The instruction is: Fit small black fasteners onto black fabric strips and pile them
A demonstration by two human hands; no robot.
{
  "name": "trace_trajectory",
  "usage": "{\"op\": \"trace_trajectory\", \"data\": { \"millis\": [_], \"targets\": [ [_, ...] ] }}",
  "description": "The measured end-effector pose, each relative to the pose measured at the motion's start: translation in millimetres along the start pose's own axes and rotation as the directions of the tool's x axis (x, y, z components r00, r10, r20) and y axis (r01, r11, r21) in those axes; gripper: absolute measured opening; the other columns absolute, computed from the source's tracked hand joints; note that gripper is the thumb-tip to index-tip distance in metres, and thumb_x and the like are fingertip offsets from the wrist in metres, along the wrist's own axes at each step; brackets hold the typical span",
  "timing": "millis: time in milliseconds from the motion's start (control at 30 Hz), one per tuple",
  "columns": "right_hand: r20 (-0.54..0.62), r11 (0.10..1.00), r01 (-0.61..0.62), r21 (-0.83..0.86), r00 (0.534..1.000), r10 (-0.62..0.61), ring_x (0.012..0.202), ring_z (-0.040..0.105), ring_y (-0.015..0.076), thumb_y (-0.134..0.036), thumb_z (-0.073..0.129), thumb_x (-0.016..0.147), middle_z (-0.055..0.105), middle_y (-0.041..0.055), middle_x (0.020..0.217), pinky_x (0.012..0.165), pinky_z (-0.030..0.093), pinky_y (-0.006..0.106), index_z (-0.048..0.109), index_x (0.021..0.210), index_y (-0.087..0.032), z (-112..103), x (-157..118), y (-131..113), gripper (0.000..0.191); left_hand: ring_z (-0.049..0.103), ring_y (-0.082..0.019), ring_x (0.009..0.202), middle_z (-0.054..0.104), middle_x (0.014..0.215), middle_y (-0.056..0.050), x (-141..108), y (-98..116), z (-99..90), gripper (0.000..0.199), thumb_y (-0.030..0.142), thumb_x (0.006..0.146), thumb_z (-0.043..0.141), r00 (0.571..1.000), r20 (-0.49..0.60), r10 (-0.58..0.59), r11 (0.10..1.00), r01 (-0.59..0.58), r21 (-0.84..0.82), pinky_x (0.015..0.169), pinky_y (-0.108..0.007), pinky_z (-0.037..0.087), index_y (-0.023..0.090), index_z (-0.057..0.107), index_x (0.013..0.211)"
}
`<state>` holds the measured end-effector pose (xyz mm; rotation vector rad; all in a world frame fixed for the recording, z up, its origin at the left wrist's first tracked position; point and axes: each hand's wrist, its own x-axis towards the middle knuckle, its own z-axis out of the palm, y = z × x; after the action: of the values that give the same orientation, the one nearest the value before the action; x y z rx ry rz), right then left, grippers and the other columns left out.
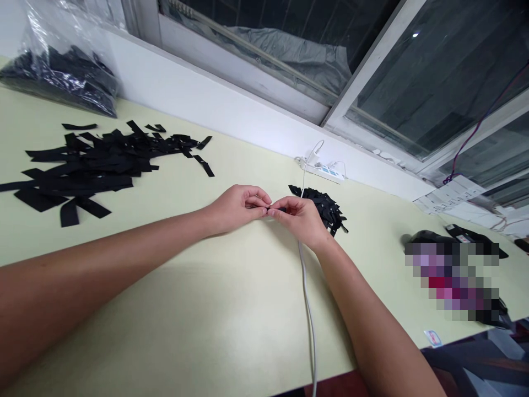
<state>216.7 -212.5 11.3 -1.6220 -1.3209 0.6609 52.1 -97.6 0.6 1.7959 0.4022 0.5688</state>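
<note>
My left hand [236, 209] and my right hand [303, 219] meet above the middle of the table, fingertips almost touching. Both pinch a small black fabric strip [282, 209], most of it hidden behind the fingers. To the left lies a loose heap of flat black fabric strips [103, 160], some long and some short. Just behind my right hand sits a smaller, denser pile of black fabric pieces [326, 208], partly covered by that hand.
A clear plastic bag [61, 77] of black pieces stands at the back left. A grey cable [308, 309] runs under my right hand to a white power strip [324, 172] by the wall. A pixelated patch [450, 281] and a black item [475, 240] are at right.
</note>
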Motion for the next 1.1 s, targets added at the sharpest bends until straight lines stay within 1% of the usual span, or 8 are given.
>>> {"op": "trace_trajectory", "data": {
  "millis": [233, 533, 667, 733, 833, 933, 1000, 1100],
  "targets": [
    [-0.018, 0.996, 0.011, -0.091, 1.000, -0.013, 0.060, 0.047, 0.0102, -0.042, 0.074, 0.076, 0.067, 0.0029, 0.077, 0.054, 0.036, 0.026, 0.074, 0.086, -0.018, 0.6, -0.8, -2.0, 0.026, 0.070, -0.020, 0.088, 0.076, 0.085, -0.002, -1.6, 1.5, 3.1, 0.019, 0.029, 0.076, 0.069, 0.997, -0.065, 0.036, 0.996, -0.030, 0.088, 0.086, -0.034, 0.053, 0.019, 0.067, 0.092],
    [-0.005, 0.998, 0.019, -0.064, 1.000, -0.019, 0.062, 0.049, 0.0108, -0.042, 0.074, 0.076, 0.066, 0.0026, 0.077, 0.057, 0.038, 0.026, 0.071, 0.088, -0.018, -0.1, 0.2, -0.1, 0.027, 0.070, -0.019, 0.086, 0.075, 0.084, -0.002, -4.7, 1.1, 5.5, 0.016, 0.030, 0.079, 0.065, 0.993, -0.070, 0.099, 0.988, -0.090, 0.127, 0.087, -0.034, 0.053, 0.019, 0.067, 0.091],
    [-0.057, 0.982, 0.044, -0.182, 0.997, -0.055, 0.057, 0.046, 0.0105, -0.042, 0.074, 0.078, 0.064, 0.0005, 0.070, 0.054, 0.037, 0.026, 0.072, 0.089, -0.019, 0.7, -2.1, -4.1, 0.025, 0.069, -0.019, 0.085, 0.075, 0.084, -0.002, -5.1, 1.8, 5.0, 0.015, 0.031, 0.080, 0.065, 0.990, -0.080, 0.120, 0.983, -0.107, 0.151, 0.085, -0.034, 0.052, 0.020, 0.066, 0.090],
    [-0.069, 0.967, 0.079, -0.240, 0.993, -0.098, 0.059, 0.050, 0.0112, -0.039, 0.072, 0.080, 0.067, 0.0013, 0.074, 0.056, 0.039, 0.027, 0.074, 0.091, -0.021, 2.1, -3.5, -6.6, 0.021, 0.069, -0.018, 0.084, 0.075, 0.084, -0.002, -5.4, 2.7, 4.8, 0.014, 0.031, 0.080, 0.064, 0.989, -0.084, 0.123, 0.981, -0.108, 0.162, 0.084, -0.033, 0.052, 0.020, 0.066, 0.090],
    [-0.080, 0.953, 0.145, -0.265, 0.982, -0.172, 0.069, 0.059, 0.0136, -0.033, 0.070, 0.083, 0.072, 0.0028, 0.087, 0.063, 0.045, 0.028, 0.075, 0.090, -0.022, 4.9, -4.4, -8.1, 0.014, 0.068, -0.018, 0.082, 0.075, 0.083, -0.001, -6.0, 3.8, 4.7, 0.014, 0.031, 0.081, 0.064, 0.988, -0.106, 0.111, 0.978, -0.090, 0.186, 0.079, -0.032, 0.050, 0.021, 0.065, 0.090],
    [-0.106, 0.933, 0.187, -0.306, 0.968, -0.229, 0.074, 0.063, 0.0150, -0.030, 0.070, 0.083, 0.073, 0.0027, 0.089, 0.066, 0.047, 0.028, 0.075, 0.087, -0.023, 7.3, -3.9, -7.4, 0.010, 0.068, -0.019, 0.080, 0.076, 0.084, 0.000, -6.4, 4.0, 4.8, 0.016, 0.033, 0.081, 0.064, 0.987, -0.127, 0.094, 0.976, -0.067, 0.205, 0.075, -0.031, 0.049, 0.022, 0.062, 0.092],
    [-0.104, 0.923, 0.194, -0.332, 0.965, -0.240, 0.074, 0.062, 0.0149, -0.030, 0.069, 0.084, 0.072, 0.0027, 0.089, 0.065, 0.047, 0.028, 0.074, 0.087, -0.022, 8.2, -3.2, -7.3, 0.010, 0.068, -0.019, 0.080, 0.077, 0.086, 0.000, -6.3, 3.6, 4.8, 0.017, 0.033, 0.081, 0.065, 0.988, -0.131, 0.084, 0.976, -0.055, 0.211, 0.073, -0.031, 0.048, 0.023, 0.060, 0.093],
    [-0.075, 0.922, 0.172, -0.348, 0.975, -0.210, 0.073, 0.061, 0.0147, -0.031, 0.066, 0.085, 0.071, 0.0031, 0.089, 0.064, 0.045, 0.027, 0.070, 0.088, -0.021, 8.6, -2.8, -8.3, 0.011, 0.068, -0.019, 0.081, 0.077, 0.088, -0.001, -5.4, 2.6, 4.7, 0.019, 0.034, 0.081, 0.066, 0.988, -0.137, 0.072, 0.979, -0.044, 0.197, 0.073, -0.031, 0.048, 0.023, 0.058, 0.095]
  ]
}}
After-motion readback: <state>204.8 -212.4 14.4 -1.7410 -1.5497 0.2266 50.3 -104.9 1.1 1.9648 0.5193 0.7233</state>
